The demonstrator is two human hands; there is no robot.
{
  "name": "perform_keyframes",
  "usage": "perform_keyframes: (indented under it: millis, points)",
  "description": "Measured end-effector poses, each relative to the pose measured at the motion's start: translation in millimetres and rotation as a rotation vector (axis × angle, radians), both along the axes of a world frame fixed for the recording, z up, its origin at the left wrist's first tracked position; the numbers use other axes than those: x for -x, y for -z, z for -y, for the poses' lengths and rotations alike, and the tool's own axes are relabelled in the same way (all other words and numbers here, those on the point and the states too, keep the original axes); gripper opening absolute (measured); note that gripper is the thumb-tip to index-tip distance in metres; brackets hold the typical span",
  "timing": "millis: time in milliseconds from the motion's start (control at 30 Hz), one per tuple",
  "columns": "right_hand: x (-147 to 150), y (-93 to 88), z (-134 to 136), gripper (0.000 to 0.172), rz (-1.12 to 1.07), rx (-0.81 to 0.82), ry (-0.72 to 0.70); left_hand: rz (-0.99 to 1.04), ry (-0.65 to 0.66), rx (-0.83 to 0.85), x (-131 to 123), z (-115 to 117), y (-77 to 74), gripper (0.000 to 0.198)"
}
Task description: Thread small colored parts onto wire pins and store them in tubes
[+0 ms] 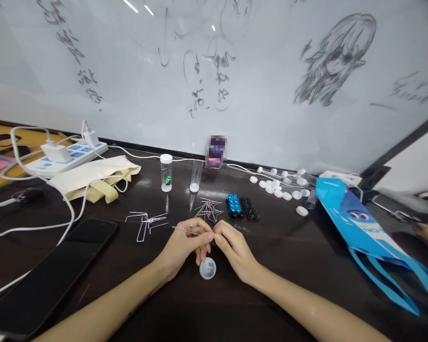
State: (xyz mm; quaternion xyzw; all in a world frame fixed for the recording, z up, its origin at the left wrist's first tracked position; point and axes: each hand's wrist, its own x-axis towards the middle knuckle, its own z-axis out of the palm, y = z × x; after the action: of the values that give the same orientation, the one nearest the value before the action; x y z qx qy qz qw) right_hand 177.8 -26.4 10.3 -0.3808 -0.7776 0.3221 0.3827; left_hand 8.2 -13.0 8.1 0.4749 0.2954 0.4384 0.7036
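My left hand is closed in a pinch on a thin metal rod, which sticks out to the left past the fingers. My right hand is also closed, its thumb and fingertips meeting the left ones; whatever small piece lies there is mostly hidden. Just below the hands sits a round white cap with tiny shiny bits inside. Beyond the fingers lies a pile of thin metal rods, with blue round parts and black round parts to its right. Several L-shaped metal rods lie to the left.
A capped clear tube with something green inside and an uncapped tube stand behind. White caps are scattered back right, beside a blue bag. A black phone, cloth pouch and power strip occupy the left.
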Motion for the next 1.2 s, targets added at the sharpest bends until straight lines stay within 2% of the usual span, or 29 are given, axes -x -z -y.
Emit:
perform_keyframes:
  millis: [100,200,333,633,700,833,900,1033,1200]
  points:
    - [1.1,1.2,-0.1,0.013,-0.06,-0.004,0.02,0.018,-0.035,0.037,0.9,-1.9,-0.5,0.02]
    - [1.9,1.8,-0.3,0.023,-0.084,-0.012,0.022,0.033,-0.048,0.057,1.3,-3.3,-1.3,0.021]
    - [1.6,0.5,-0.4,0.011,-0.043,-0.023,0.033,0.04,-0.03,0.061,0.8,-3.4,-0.3,0.021]
    - [0.0,1.5,-1.5,0.032,0.07,0.008,0.011,0.085,0.031,0.052,0.2,-2.1,1.9,0.022]
    - [-0.1,1.7,-1.5,0.031,0.069,-0.001,0.018,0.082,0.031,0.057,0.5,-2.1,1.6,0.021]
    - [0.9,2.0,-1.0,0.013,-0.021,-0.054,0.062,0.076,0.001,0.066,1.3,-3.0,2.0,0.02]
    - [1.3,2.0,-0.6,0.011,-0.049,-0.058,0.062,0.073,-0.003,0.068,1.4,-3.2,2.1,0.02]
    - [0.9,0.8,-0.1,0.012,-0.071,-0.06,0.047,0.072,-0.001,0.063,1.3,-2.3,1.3,0.019]
    - [-0.9,-1.1,-0.6,0.022,-0.054,-0.028,-0.004,0.042,0.0,0.052,0.5,-1.5,0.0,0.02]
